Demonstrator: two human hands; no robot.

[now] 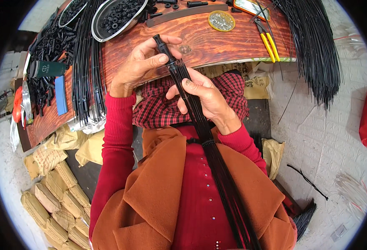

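Left to right: my left hand (139, 62) pinches the black plastic end cap (163, 46) between thumb and fingers above the edge of the wooden counter (217, 37), while my right hand (204, 98) is closed around the bundle of thin black rods (208, 141) just below it, the bundle trailing down across my lap. Risk noted: if my right-hand hold slackens, I judge the rods could splay and slip out of the cap. The loose black rods (87, 62) overhanging the counter edge at left could also be knocked to the floor.
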